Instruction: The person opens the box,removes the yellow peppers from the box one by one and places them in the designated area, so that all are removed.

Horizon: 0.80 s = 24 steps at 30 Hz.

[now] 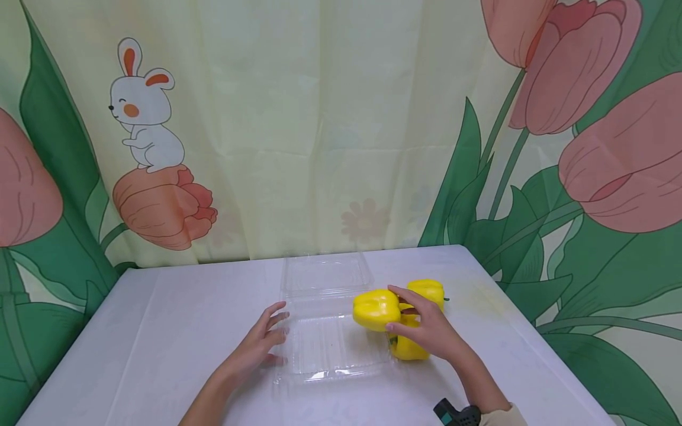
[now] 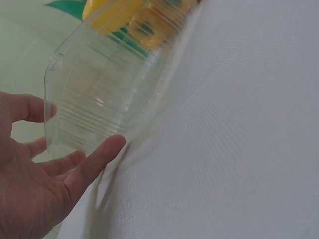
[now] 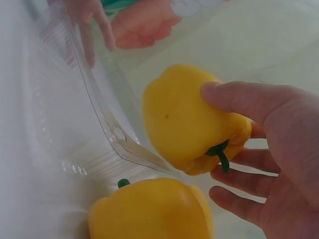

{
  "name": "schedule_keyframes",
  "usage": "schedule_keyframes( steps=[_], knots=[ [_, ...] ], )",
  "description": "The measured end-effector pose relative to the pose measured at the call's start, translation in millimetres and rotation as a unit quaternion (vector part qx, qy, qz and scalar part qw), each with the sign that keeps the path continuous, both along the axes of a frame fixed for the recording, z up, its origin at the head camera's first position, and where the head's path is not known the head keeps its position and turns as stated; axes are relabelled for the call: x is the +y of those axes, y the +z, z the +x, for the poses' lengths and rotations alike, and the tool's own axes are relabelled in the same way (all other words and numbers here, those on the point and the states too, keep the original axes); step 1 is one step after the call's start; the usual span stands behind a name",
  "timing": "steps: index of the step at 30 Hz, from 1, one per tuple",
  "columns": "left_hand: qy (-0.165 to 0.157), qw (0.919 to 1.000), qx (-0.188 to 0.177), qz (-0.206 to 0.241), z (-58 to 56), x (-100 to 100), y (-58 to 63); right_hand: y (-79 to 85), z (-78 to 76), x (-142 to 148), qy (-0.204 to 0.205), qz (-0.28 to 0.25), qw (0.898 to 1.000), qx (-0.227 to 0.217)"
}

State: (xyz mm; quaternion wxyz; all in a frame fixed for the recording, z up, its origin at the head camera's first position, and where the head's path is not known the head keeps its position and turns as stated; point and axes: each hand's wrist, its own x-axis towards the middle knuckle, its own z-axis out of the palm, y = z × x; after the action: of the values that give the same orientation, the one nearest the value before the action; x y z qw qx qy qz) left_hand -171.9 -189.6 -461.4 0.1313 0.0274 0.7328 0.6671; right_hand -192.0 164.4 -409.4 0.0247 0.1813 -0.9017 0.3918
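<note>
My right hand (image 1: 428, 324) grips a yellow bell pepper (image 1: 375, 309) with thumb and fingers, above the right side of a clear plastic clamshell box (image 1: 335, 343). In the right wrist view, the thumb lies on the side of this pepper (image 3: 182, 119) and its green stem points toward the fingers. The box lies unfolded on the table, its lid (image 1: 327, 275) spread away from me. My left hand (image 1: 260, 340) is at the box's left edge, fingers apart and loosely bent. In the left wrist view, its fingertips overlap the wall of the box (image 2: 99, 89).
Two more yellow bell peppers stand right of the box: a near one (image 1: 411, 346), partly behind the right hand, and a farther one (image 1: 428, 291). A white cloth covers the table (image 1: 176, 331). A printed curtain (image 1: 319, 148) hangs behind it.
</note>
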Motion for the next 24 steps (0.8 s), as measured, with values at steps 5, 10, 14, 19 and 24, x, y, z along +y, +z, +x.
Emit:
schedule_keyframes(
  steps=[5,10,14,19,24],
  knots=[
    [0.004,1.0000,0.002,-0.004,-0.3,0.5,0.0,0.3,0.4,2.6,-0.003,0.000,1.000,0.006],
    [0.005,1.0000,0.002,-0.007,-0.6,0.8,-0.5,2.4,1.3,4.9,-0.004,0.002,1.000,0.014],
    [0.003,1.0000,0.002,-0.004,-0.5,0.6,-0.8,4.1,1.8,6.7,-0.002,-0.001,1.000,0.017],
    [0.001,1.0000,0.003,-0.004,-0.2,0.2,-0.5,5.0,1.9,8.4,-0.003,-0.007,1.000,0.013],
    [-0.008,0.9999,0.006,0.003,0.4,-2.0,-0.8,4.8,2.2,9.6,-0.010,-0.002,1.000,0.013]
  ],
)
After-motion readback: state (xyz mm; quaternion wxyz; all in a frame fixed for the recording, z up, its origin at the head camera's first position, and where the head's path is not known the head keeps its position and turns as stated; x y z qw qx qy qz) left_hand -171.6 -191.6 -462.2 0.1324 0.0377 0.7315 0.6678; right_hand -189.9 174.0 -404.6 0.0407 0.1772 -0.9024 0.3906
